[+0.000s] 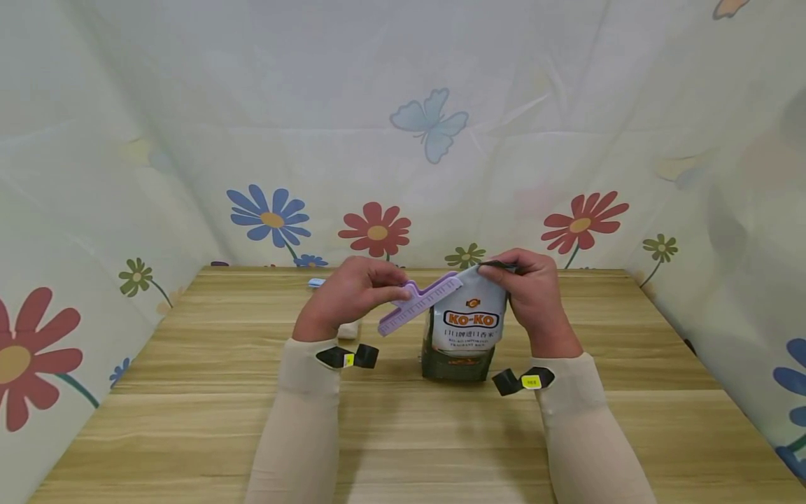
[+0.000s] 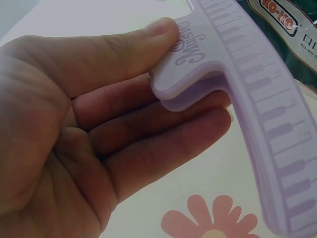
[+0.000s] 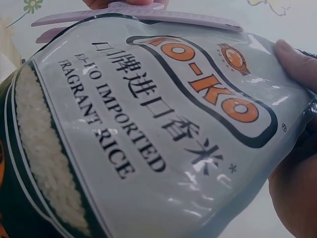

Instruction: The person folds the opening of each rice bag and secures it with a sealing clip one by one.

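Note:
My left hand [image 1: 352,297] pinches the handle of a lilac bag clip [image 1: 420,306] printed with piano keys, thumb on the near side. The clip is tilted, its upper right end at the top left edge of a KO-KO rice bag [image 1: 462,364]. In the right wrist view the clip [image 3: 198,19] lies along that bag edge; how far the bag sits between its jaws is unclear. My right hand [image 1: 535,294] pinches the bag's top right corner between thumb and fingers. The bag stands upright on the table, white above and dark green below.
A pale object [image 1: 348,330] lies on the wooden table [image 1: 189,392], partly hidden behind my left wrist. Farther back a small blue thing [image 1: 316,283] shows beside the left hand. A flower-printed cloth [image 1: 315,154] hangs behind the table and along both sides.

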A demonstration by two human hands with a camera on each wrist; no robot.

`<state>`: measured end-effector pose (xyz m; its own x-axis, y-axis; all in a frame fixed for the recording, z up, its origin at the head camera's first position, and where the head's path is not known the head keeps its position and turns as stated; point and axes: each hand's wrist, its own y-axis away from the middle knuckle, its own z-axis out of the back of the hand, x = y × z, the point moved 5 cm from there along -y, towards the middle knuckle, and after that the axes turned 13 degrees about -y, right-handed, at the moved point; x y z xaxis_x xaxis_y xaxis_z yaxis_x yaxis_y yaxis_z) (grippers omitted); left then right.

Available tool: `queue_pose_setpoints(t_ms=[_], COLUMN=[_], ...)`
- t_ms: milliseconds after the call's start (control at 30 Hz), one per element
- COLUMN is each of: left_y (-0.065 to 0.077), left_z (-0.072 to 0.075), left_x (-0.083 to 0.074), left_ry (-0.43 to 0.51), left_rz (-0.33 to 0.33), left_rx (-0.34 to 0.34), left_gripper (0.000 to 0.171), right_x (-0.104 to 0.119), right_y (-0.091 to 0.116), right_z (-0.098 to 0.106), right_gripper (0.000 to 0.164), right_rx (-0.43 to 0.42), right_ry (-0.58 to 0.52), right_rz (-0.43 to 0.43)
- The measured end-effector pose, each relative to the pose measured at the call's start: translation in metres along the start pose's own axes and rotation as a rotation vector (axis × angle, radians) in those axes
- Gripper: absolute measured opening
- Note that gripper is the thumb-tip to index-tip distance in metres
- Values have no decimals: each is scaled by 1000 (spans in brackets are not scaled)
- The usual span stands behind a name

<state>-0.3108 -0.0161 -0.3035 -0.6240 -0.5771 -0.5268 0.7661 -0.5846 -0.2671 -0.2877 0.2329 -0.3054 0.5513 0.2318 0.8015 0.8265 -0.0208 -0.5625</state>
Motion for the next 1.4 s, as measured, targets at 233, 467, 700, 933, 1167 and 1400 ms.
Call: queue_pose_setpoints(t_ms=[233, 467, 700, 933, 1167, 1400], left_y=[-1, -1, 0, 0, 0, 0], left_z=[0, 0, 0, 0, -1, -2], left_x=[-1, -2, -5, -12, -20, -23], left_ry=[10, -15, -22, -36, -27, -67], left_rz=[8, -8, -25, -52, -59, -70], left_rx=[3, -12, -28, -45, -44, -66], left_gripper=[21, 21, 21, 20, 22, 22], right_x=[0, -2, -2, -1, 0, 3], right_y=[0, 0, 0, 0, 1, 2], right_z=[0, 0, -1, 0, 1, 0], right_gripper=[22, 7, 21, 19, 7, 6], right_rx=[12, 15, 38, 45, 59, 118], right_ry=[1, 10, 10, 20, -24, -38], right_rz=[5, -2, 11, 25, 1, -26])
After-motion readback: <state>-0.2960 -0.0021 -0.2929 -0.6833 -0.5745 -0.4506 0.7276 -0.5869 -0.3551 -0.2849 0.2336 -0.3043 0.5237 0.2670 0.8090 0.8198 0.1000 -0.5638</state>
